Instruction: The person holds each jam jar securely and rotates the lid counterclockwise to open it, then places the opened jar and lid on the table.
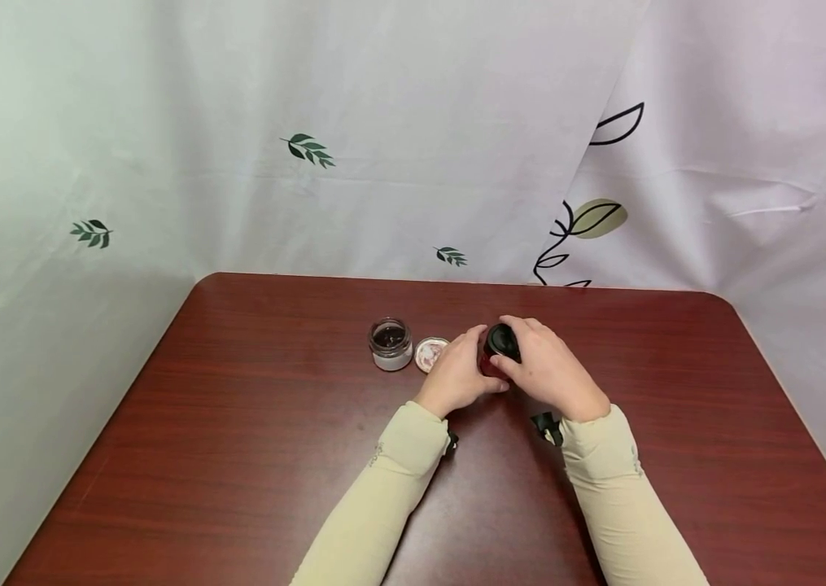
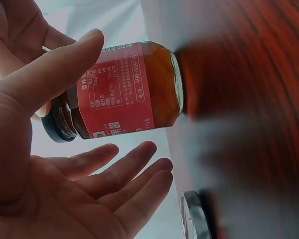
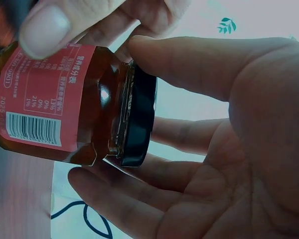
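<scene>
1. Sleeves, pale and nearest the head camera: the left sleeve [image 1: 376, 496] enters from 7 o'clock and the right sleeve [image 1: 610, 472] from 5 o'clock. Small dark fittings [image 1: 547, 428] show at both wrists.

2. Red-labelled jar [image 1: 487, 364], right of centre on the far half of the bench [image 1: 237, 423]; the remaining positions take this jar as the centre of the dial. It appears upright, its base at the bench surface. Amber-brown contents show through the faceted glass; printed text and a barcode [image 3: 34, 129] mark the label.

3. Black lid [image 1: 504, 339], seated on the mouth of the red-labelled jar.

4. Left hand [image 1: 461, 372], at 8 o'clock, set wide. Its thumb lies across the label, while its fingers extend loosely beside the glass, a gap showing in the left wrist view.

5. Right hand [image 1: 550, 363], between 3 and 4 o'clock, holding the black lid, with its thumb on the near side and fingers on the far side.

6. Loose lid [image 1: 429, 355], at 9 o'clock, pale with reddish marks, lying flat and partly covered by the left hand in the head view.

7. Open jar [image 1: 391, 360], farther out at 9 o'clock, just beside the loose lid; upright, dark inside, whitish toward the base.

8. Pale cloth [image 1: 398, 89] with leaf motifs [image 1: 308, 150], hanging beyond the bench at 12 o'clock.
</scene>
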The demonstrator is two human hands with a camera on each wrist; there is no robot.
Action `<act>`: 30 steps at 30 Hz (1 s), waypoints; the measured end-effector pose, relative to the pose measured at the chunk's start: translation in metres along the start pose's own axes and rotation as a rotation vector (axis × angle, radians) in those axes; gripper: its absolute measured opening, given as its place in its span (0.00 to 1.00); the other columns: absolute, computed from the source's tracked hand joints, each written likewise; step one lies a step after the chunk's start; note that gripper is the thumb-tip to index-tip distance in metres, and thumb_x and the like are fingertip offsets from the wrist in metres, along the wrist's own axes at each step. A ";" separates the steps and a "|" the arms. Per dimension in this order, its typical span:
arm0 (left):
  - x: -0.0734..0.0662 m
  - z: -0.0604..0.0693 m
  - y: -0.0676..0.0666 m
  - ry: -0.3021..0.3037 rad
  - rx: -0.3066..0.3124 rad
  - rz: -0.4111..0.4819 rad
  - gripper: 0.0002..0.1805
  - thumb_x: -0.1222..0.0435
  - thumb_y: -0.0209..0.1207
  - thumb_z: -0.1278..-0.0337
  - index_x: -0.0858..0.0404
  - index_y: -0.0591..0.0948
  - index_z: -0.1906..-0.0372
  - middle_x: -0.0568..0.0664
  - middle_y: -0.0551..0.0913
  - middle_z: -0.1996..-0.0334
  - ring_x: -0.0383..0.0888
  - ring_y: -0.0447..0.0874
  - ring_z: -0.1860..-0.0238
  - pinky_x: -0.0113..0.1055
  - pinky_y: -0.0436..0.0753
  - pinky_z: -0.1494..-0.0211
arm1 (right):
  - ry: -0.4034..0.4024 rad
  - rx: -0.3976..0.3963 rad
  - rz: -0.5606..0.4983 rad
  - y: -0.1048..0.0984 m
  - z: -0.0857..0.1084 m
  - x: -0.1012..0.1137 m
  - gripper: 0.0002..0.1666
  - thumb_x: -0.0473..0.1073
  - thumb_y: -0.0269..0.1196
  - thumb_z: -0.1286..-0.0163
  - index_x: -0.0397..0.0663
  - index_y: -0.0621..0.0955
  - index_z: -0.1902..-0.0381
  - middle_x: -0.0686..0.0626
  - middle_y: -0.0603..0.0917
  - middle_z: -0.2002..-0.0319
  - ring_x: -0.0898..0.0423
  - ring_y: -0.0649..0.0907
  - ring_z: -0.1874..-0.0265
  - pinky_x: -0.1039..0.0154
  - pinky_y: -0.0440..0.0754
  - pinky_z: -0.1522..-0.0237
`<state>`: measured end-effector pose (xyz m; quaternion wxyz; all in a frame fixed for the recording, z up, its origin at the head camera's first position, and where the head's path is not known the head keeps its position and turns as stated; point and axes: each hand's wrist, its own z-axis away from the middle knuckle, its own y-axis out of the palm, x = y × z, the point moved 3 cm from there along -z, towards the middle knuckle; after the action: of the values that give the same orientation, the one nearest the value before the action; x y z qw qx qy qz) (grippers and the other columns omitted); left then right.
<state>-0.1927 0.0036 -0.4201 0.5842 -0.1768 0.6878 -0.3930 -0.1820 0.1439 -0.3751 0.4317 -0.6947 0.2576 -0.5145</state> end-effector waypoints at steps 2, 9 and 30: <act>0.000 0.000 0.000 -0.009 -0.001 0.002 0.51 0.57 0.78 0.55 0.67 0.65 0.26 0.59 0.75 0.35 0.53 0.75 0.35 0.45 0.73 0.33 | 0.005 0.000 -0.004 0.000 0.000 0.000 0.33 0.40 0.66 0.32 0.31 0.71 0.34 0.30 0.77 0.42 0.36 0.77 0.42 0.41 0.73 0.39; -0.001 -0.002 0.004 -0.034 -0.001 0.009 0.50 0.57 0.78 0.57 0.66 0.67 0.27 0.58 0.77 0.36 0.52 0.75 0.36 0.45 0.73 0.33 | 0.007 -0.002 -0.007 0.001 0.001 -0.001 0.31 0.40 0.66 0.32 0.32 0.72 0.35 0.31 0.77 0.42 0.36 0.78 0.43 0.40 0.74 0.41; -0.001 -0.007 0.011 -0.076 -0.019 0.022 0.38 0.57 0.77 0.54 0.64 0.76 0.36 0.53 0.83 0.45 0.49 0.82 0.45 0.40 0.78 0.40 | -0.007 -0.003 -0.008 -0.001 -0.001 -0.004 0.30 0.42 0.67 0.34 0.34 0.74 0.38 0.33 0.79 0.44 0.37 0.80 0.47 0.41 0.75 0.44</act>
<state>-0.1966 0.0141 -0.4277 0.6125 -0.1895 0.6706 -0.3730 -0.1843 0.1473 -0.3758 0.4295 -0.6983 0.2540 -0.5133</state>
